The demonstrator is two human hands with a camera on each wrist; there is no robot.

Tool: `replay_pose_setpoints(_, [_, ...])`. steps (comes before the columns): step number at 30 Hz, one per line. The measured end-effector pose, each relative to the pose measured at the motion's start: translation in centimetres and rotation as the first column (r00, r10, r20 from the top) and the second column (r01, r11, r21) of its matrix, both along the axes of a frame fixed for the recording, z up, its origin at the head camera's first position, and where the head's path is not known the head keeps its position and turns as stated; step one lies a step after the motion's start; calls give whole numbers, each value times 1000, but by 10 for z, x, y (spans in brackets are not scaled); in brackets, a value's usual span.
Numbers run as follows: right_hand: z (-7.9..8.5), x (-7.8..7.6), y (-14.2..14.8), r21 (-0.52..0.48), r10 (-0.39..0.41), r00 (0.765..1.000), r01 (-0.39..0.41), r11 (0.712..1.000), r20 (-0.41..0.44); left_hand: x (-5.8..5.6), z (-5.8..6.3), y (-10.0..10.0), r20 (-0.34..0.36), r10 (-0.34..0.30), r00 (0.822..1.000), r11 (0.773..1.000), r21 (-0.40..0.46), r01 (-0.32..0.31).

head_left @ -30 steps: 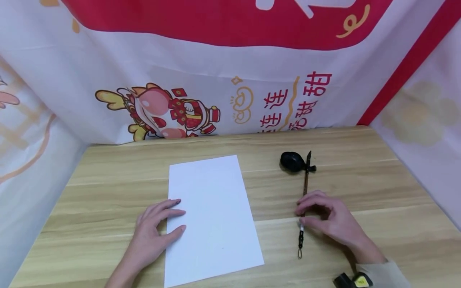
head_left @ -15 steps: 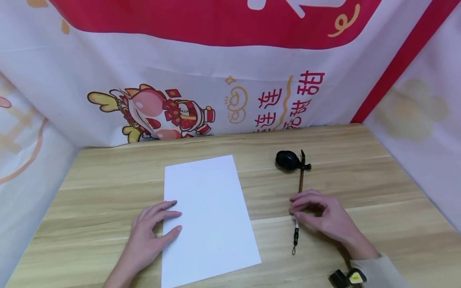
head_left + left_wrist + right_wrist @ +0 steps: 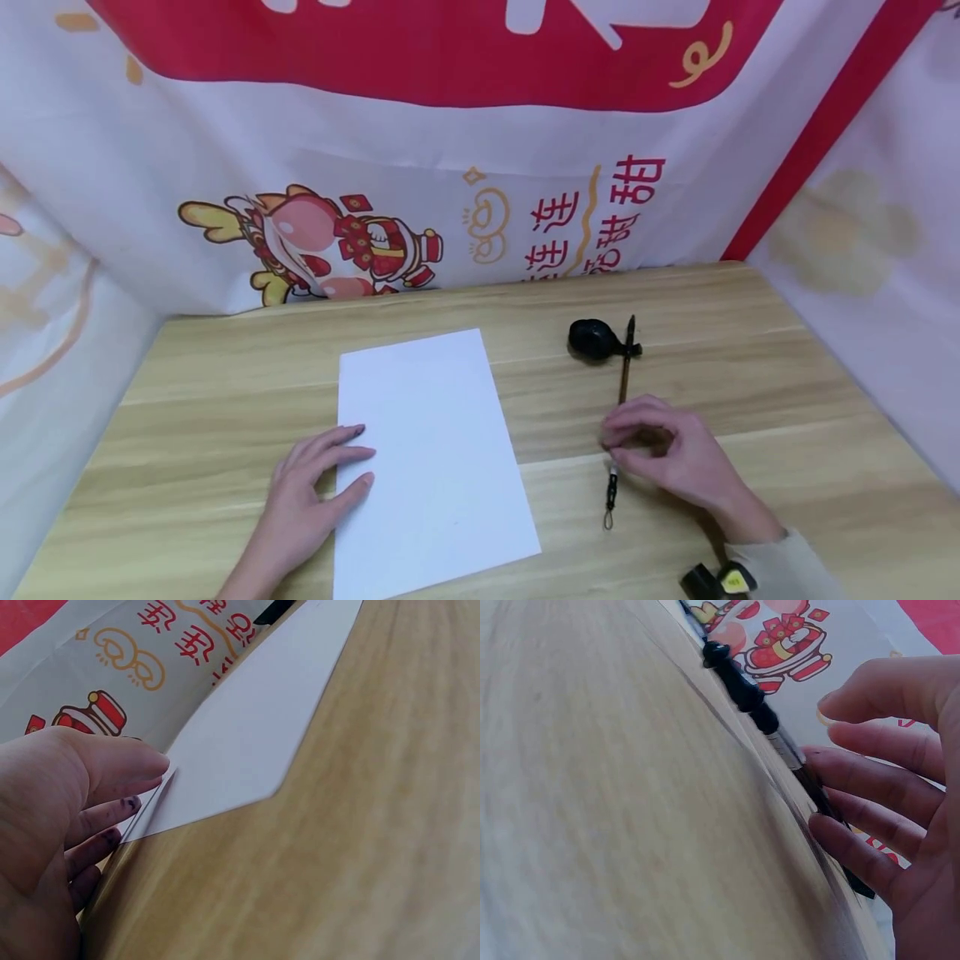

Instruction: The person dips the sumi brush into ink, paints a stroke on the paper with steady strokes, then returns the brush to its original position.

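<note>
My left hand (image 3: 303, 492) lies with spread fingers on the left edge of a blank white sheet of paper (image 3: 442, 442); in the left wrist view the paper (image 3: 247, 727) stretches beyond its thumb. My right hand (image 3: 678, 454) is over the lower shaft of a brown writing brush (image 3: 625, 379), its fingers bent lightly. In the right wrist view, fingertips are at the brush (image 3: 784, 750), while the thumb (image 3: 877, 690) appears apart from it. The brush's dark tip end leans across the stub of a small rounded black object (image 3: 592, 340), whose kind is unclear.
A wooden table (image 3: 225, 375) carries everything. Printed white and red cloth (image 3: 420, 150) hangs along the back, with more cloth on both sides. A black device with a yellow label (image 3: 731, 579) sits at my right wrist.
The right thumb and fingers have drawn slightly closer together over the brush. The left hand stays on the paper. The head view has shifted a little, moving everything slightly leftward.
</note>
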State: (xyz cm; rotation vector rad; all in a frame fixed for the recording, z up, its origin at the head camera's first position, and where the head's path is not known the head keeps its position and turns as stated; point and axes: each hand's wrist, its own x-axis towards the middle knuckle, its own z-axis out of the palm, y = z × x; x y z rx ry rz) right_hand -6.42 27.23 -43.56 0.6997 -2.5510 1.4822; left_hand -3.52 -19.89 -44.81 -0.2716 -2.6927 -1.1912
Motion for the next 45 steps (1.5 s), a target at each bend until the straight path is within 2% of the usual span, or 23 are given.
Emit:
replay_pose_setpoints(5, [2, -5, -6, -15, -7, 1000, 6, 1000, -28, 5, 1, -5, 13, 25, 1000, 1000, -6, -25])
replay_pose_setpoints(12, [7, -5, -4, -51, -16, 997, 12, 999, -77, 4, 0, -3, -1, 17, 1000, 1000, 0, -17])
replay_pose_setpoints(18, [21, -1, -5, -109, -20, 997, 11, 994, -81, 4, -1, -1, -12, 18, 1000, 1000, -4, -18])
replay_pose_setpoints(20, [28, -1, -5, -154, -4, 994, -13, 988, -108, 3, -1, -1, -14, 17, 1000, 1000, -5, -17])
replay_pose_setpoints(22, [35, -4, -5, -215, 37, 986, -73, 974, -165, 3, -1, 0, -15, 15, 1000, 1000, -4, -15])
replay_pose_setpoints(26, [48, -11, -7, -334, 131, 951, -224, 916, -280, 3, -2, 1, -16, 13, 1000, 1000, -2, -13])
replay_pose_setpoints(31, [62, -15, -5, -478, 177, 935, -312, 821, -308, 2, -2, 1, -19, 5, 1000, 1000, 6, -5])
replay_pose_setpoints(34, [70, -16, -2, -565, 178, 935, -329, 756, -306, 2, -1, 2, -16, 4, 1000, 1000, 5, -4])
replay_pose_setpoints(38, [78, -17, 1, -656, 144, 947, -305, 691, -288, 1, 0, 2, -11, 3, 1000, 1000, 4, -3])
replay_pose_setpoints(43, [86, -22, 1, -751, 163, 946, -321, 578, -279, 1, 0, 3, -14, 3, 1000, 1000, 8, -3])
replay_pose_setpoints(45, [87, -24, 0, -766, 162, 946, -322, 556, -280, 1, 0, 3, -20, 2, 1000, 1000, 5, -2])
